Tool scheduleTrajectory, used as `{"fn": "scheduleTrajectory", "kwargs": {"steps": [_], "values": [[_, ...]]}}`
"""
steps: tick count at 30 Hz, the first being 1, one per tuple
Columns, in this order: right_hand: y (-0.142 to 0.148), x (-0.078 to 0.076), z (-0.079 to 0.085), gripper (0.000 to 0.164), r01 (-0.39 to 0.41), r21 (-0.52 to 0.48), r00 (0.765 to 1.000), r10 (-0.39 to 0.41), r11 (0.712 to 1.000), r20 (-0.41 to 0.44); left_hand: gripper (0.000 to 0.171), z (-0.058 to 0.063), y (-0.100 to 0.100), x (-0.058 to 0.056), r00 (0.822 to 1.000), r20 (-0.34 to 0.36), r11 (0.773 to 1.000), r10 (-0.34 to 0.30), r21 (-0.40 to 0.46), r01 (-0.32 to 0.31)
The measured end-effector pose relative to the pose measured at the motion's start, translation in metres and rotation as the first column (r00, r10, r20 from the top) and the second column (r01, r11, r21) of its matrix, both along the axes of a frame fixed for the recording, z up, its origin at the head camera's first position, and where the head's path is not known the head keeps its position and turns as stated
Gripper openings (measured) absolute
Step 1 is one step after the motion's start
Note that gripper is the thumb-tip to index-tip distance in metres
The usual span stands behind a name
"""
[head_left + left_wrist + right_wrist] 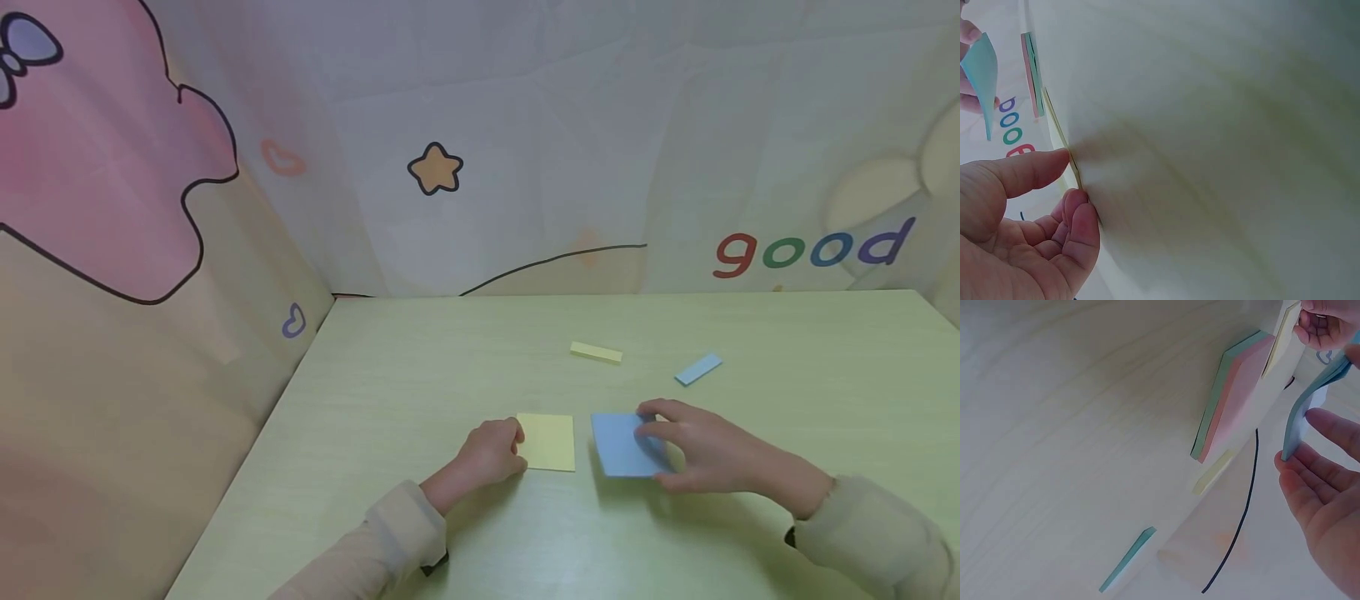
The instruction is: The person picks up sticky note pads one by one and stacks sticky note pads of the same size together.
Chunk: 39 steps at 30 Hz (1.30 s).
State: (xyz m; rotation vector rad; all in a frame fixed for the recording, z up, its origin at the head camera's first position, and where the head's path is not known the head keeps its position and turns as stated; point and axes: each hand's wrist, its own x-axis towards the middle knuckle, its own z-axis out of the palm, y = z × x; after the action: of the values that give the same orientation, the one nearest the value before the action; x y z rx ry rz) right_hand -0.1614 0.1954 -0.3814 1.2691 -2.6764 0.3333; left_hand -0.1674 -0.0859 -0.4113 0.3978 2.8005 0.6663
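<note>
My left hand [491,452] holds the left edge of a square yellow sticky note pad [551,443] lying on the table, with thumb and curled fingers at that edge. To its right, my right hand [708,450] grips a square blue sticky note pad [621,446] between thumb and fingers. The blue pad is raised off the table and bends slightly in the right wrist view. Under it, a green and pink sticky note stack [1232,394] lies on the table; the blue pad hides this stack in the head view.
Behind the pads lie a narrow yellow strip [596,353] and, farther right, a narrow blue strip [698,369]. The pale wooden table [420,358] meets a printed cloth backdrop [525,167] at its back and left edges.
</note>
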Motion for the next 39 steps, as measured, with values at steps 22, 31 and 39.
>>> {"fn": "scheduleTrajectory", "kwargs": {"steps": [22, 31, 39], "values": [[-0.019, -0.009, -0.007, 0.040, -0.075, 0.042, 0.996, 0.077, 0.996, -0.034, 0.021, -0.002, 0.000, -0.002, 1.000, 0.008, 1.000, 0.005, 0.001, -0.005], [-0.027, -0.011, -0.008, 0.038, -0.093, 0.064, 0.995, 0.095, 0.994, -0.033, 0.021, -0.002, 0.000, -0.001, 1.000, 0.013, 1.000, 0.012, -0.003, -0.011], [-0.032, -0.015, -0.010, 0.038, -0.101, 0.094, 0.993, 0.106, 0.990, -0.044, 0.021, -0.001, 0.000, 0.000, 1.000, 0.018, 1.000, 0.016, -0.004, -0.016]]}}
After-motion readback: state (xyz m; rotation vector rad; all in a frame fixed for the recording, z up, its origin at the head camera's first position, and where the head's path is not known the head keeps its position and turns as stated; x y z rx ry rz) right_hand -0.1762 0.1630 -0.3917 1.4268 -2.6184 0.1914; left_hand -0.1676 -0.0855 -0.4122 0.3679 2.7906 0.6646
